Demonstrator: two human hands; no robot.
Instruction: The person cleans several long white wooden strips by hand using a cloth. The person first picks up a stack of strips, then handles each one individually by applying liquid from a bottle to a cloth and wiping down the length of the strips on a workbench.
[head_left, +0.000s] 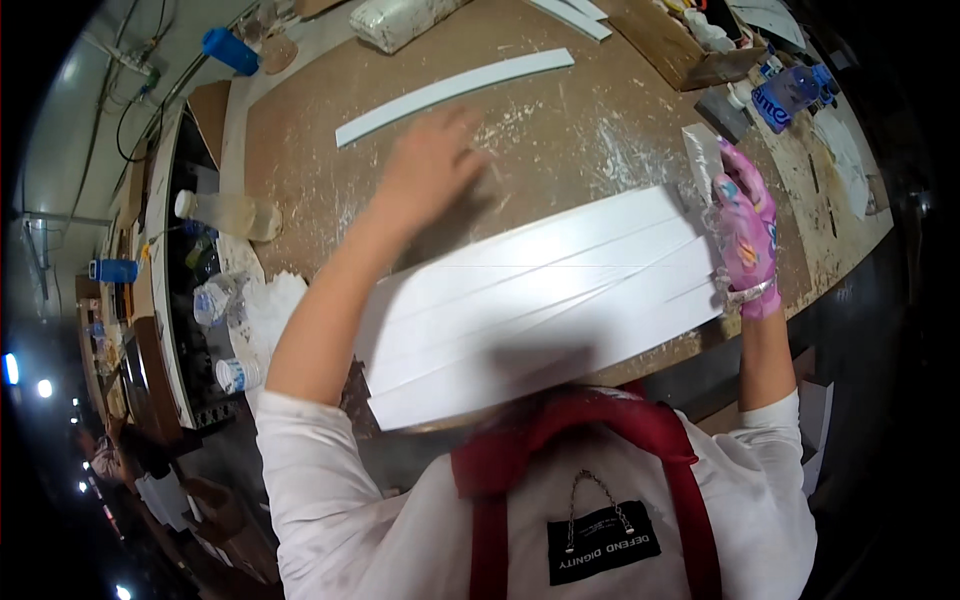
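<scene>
My left hand [430,165] is bare and slightly blurred. It reaches over the brown work board, its fingers apart and holding nothing that I can see. Just beyond its fingertips lies a single narrow white strip [455,93]. In front of me several long white strips [540,290] lie side by side and partly overlapping, slanting up to the right. My right hand [748,235], in a pink patterned glove, is closed at their right end around a flat piece in clear, crinkled plastic [703,160]. What exactly that piece is, I cannot make out.
The scuffed brown board [300,110] covers the table. A cloudy bottle [235,215], a clear plastic bottle [218,300] and a blue bottle [230,50] stand or lie leftward. At the far right are a cardboard box [690,50] and a blue-labelled bottle [785,100].
</scene>
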